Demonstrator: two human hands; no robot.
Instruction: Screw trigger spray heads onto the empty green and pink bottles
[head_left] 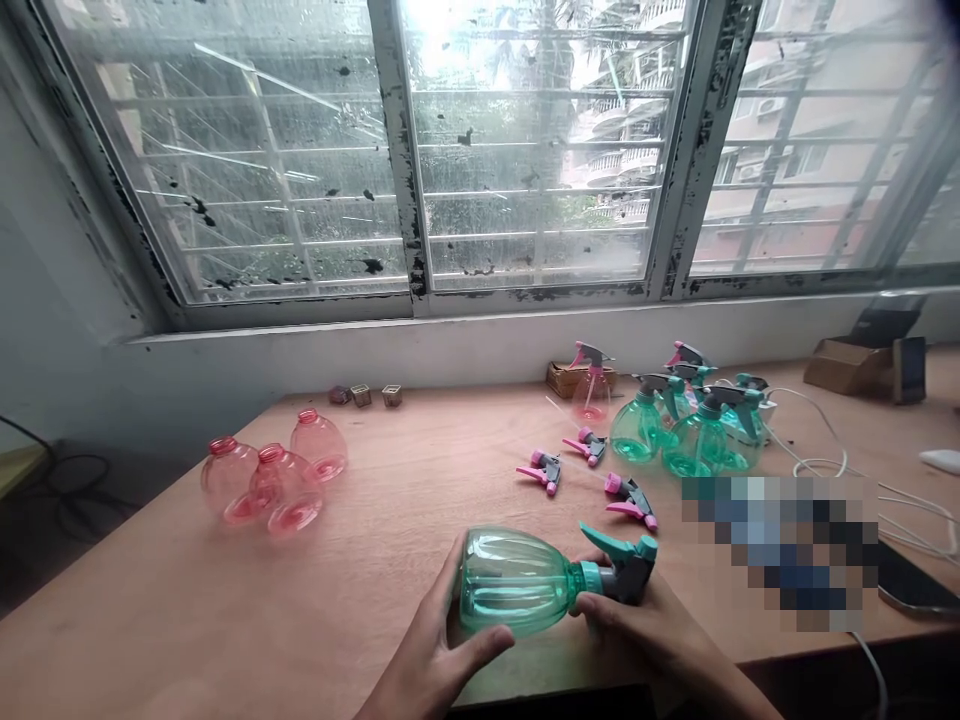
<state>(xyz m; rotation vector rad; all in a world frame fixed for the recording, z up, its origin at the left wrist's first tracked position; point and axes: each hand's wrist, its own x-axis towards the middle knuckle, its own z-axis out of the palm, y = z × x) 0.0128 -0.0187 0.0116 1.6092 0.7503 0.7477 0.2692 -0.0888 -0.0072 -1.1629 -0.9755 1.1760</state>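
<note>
A clear green spray bottle [517, 580] lies sideways in the air above the table's front edge, held between both hands. My left hand [442, 640] is wrapped round its base end. At the other end, my right hand [637, 620] grips the neck and the grey and teal spray head [630, 570], which sits on the bottle's mouth. Beyond them on the table lie three loose pink and grey spray heads [632, 500]. Three clear pink bottles [319, 445] without heads stand at the left.
Several green spray bottles [694, 440] and a pink spray bottle [592, 390] stand at the back right. Further right are white cables [825, 460], a phone [919, 580] and a cardboard box [847, 365]. Small cube-like objects [361, 396] sit near the wall under the window.
</note>
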